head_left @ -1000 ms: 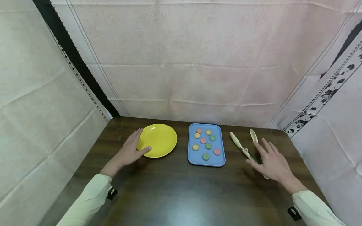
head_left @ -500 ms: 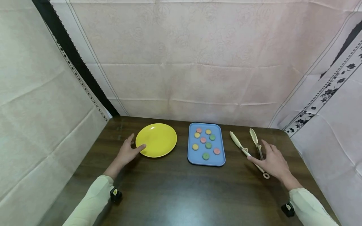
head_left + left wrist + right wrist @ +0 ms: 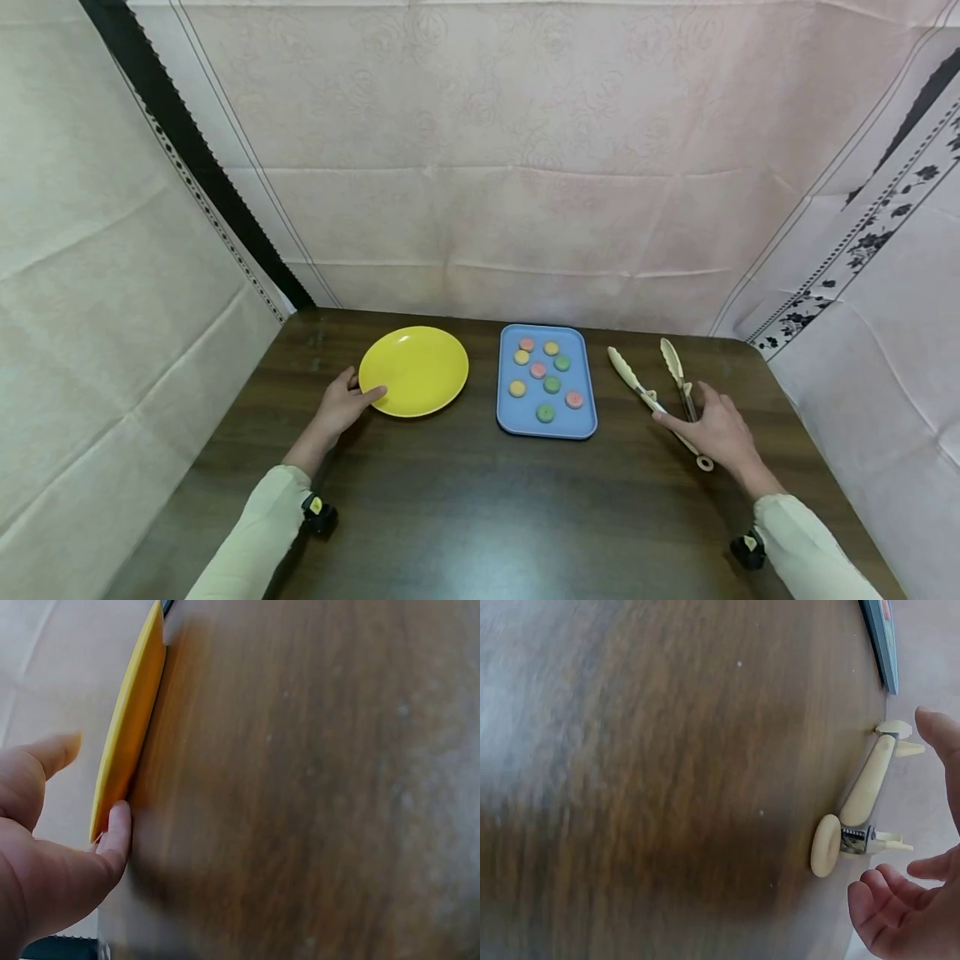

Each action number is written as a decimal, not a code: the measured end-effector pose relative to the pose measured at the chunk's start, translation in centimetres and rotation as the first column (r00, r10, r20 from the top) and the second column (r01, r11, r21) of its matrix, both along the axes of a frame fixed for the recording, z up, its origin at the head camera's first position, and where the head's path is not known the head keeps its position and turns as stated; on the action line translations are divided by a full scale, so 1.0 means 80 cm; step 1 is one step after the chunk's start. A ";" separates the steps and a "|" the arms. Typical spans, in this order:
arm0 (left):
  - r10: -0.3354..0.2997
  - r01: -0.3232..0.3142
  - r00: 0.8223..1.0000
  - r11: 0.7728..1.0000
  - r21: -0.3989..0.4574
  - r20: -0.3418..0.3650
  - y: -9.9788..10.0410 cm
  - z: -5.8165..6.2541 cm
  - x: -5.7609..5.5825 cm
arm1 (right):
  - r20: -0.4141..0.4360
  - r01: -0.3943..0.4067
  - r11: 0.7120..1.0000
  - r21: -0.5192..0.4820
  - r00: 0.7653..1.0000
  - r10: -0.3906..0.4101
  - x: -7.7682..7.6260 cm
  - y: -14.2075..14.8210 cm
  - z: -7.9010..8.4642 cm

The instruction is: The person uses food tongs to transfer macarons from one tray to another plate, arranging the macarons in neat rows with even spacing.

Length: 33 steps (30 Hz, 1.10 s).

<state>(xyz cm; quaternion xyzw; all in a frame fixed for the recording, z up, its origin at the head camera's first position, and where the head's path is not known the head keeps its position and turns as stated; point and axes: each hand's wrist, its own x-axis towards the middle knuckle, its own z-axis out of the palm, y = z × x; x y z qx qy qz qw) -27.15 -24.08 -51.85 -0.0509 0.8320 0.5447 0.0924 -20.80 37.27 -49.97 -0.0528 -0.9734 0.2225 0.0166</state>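
Observation:
At the left of the table lies a round yellow plate (image 3: 414, 372). My left hand (image 3: 341, 408) is at its left rim; in the left wrist view the fingertips (image 3: 118, 817) touch the rim from outside and below, while the thumb (image 3: 60, 752) is raised clear above it. Cream-handled tongs (image 3: 636, 387) lie spread apart on the right, with their ring end (image 3: 826, 846) towards me. Over them hovers my right hand (image 3: 722, 429), thumb and fingers apart and loosely bent, with a gap to the tongs in the right wrist view. It hides part of one tong arm.
Between the hands a blue tray (image 3: 528, 423) bears several small round pieces in pink, yellow and green, such as a green one (image 3: 545, 412). The dark wooden table (image 3: 465, 517) is walled by pale cloth (image 3: 480, 217) at the back and sides.
My left hand has drawn back from over the plate to its left rim, its fingers bending under. My right hand has shifted slightly back and left, fingers bending, above the tongs.

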 end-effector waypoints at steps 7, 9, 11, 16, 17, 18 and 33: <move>-0.010 0.011 0.999 0.999 0.034 -0.044 -0.002 -0.008 -0.001 | 0.024 0.016 1.000 0.004 1.000 -0.016 -0.005 -0.003 -0.009; -0.016 0.018 0.998 0.999 0.033 -0.053 -0.001 -0.008 -0.001 | 0.034 0.026 1.000 0.006 0.999 -0.026 -0.005 -0.005 -0.010; -0.017 0.018 0.998 0.999 0.034 -0.056 -0.001 -0.008 0.000 | 0.037 0.035 0.999 0.011 0.999 -0.035 -0.006 -0.006 -0.011; -0.003 0.005 0.999 0.999 0.040 -0.050 0.000 -0.006 0.001 | 0.011 0.062 0.998 0.022 0.998 -0.062 -0.010 -0.009 -0.017; 0.000 0.002 0.999 0.999 0.039 -0.051 0.000 -0.006 0.002 | 0.005 0.064 0.998 0.023 0.998 -0.065 -0.010 -0.009 -0.018; 0.001 0.001 0.999 0.999 0.037 -0.051 0.000 -0.005 0.002 | 0.000 0.066 0.998 0.022 0.998 -0.066 -0.011 -0.010 -0.019; 0.005 -0.002 0.999 0.998 0.056 -0.052 -0.001 -0.006 0.002 | -0.047 0.032 0.999 -0.014 0.998 -0.033 -0.012 -0.001 -0.011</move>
